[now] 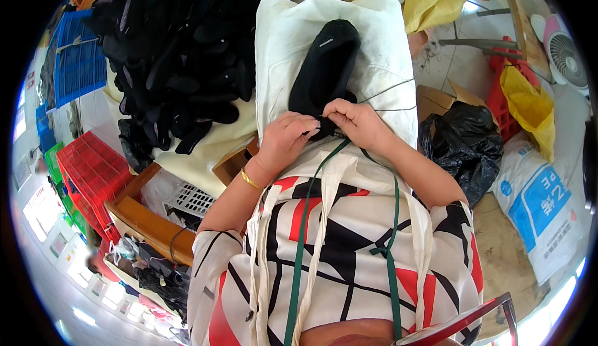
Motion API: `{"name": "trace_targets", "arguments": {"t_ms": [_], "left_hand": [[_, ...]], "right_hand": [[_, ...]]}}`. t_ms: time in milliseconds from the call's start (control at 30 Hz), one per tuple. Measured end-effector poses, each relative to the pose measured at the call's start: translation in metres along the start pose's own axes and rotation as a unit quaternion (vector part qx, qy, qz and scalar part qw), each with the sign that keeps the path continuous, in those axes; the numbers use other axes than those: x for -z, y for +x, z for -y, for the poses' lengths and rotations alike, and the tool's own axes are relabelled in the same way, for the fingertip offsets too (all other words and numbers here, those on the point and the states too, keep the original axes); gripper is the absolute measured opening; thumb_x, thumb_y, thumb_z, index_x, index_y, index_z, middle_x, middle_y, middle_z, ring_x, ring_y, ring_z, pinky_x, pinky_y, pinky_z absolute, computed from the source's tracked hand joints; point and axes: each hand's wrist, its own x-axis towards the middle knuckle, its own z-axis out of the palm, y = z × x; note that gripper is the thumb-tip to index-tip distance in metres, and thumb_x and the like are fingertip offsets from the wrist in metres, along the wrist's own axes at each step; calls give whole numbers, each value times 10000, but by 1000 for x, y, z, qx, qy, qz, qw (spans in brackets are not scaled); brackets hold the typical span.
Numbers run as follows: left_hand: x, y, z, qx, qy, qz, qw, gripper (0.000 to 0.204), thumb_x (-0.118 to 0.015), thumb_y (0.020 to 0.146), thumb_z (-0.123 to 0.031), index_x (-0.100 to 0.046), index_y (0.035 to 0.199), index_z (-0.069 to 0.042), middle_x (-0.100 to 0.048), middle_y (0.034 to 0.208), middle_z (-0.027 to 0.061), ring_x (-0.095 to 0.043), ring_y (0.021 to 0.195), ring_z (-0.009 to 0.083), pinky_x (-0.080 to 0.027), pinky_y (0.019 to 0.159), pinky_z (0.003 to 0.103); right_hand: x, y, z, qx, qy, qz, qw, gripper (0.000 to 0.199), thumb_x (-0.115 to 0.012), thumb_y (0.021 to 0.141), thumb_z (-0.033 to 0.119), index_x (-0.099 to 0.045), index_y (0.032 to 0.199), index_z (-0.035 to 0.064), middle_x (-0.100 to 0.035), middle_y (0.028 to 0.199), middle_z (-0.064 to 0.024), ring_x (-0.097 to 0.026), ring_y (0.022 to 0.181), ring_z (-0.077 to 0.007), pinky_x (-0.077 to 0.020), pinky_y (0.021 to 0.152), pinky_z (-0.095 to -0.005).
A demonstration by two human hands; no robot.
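Observation:
A black slip-on shoe [321, 75] lies on a white cloth [386, 41] spread before me, its toe pointing away. Next to its near end is more black material, partly covered by my hands. My left hand [289, 135] is closed in a pinch over that dark material. Just to the right, my right hand [356, 122] pinches too, its fingertips close to the left ones. What either pinch holds is too small to make out. A thin dark thread [389, 89] loops over the cloth beyond my right hand.
A large heap of black shoes [180, 47] rises at the far left, near red [93, 168] and blue crates [80, 59]. A wooden frame [149, 212] stands left of me. To the right are a black plastic bag [464, 143], a white-and-blue sack [539, 203] and a fan [565, 56].

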Motion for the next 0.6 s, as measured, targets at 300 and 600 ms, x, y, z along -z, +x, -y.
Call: {"name": "trace_targets", "arguments": {"t_ms": [300, 600], "left_hand": [[-10, -5, -2, -14, 73, -8, 997, 331, -718, 720, 22, -637, 1021, -89, -700, 947, 75, -657, 842, 290, -544, 731, 360], [-9, -11, -11, -41, 162, 19, 986, 401, -693, 711, 18, -646, 1096, -82, -671, 1113, 98, -639, 945, 305, -541, 789, 365]], "right_hand": [[-8, 14, 17, -16, -161, 8, 987, 144, -525, 970, 158, -465, 1074, 79, -643, 820, -178, -638, 763, -407, -497, 668, -475], [14, 21, 51, 144, -358, 34, 922, 241, -600, 895, 192, -513, 1101, 102, -664, 1045, -141, -669, 798, -354, -512, 615, -488]]}}
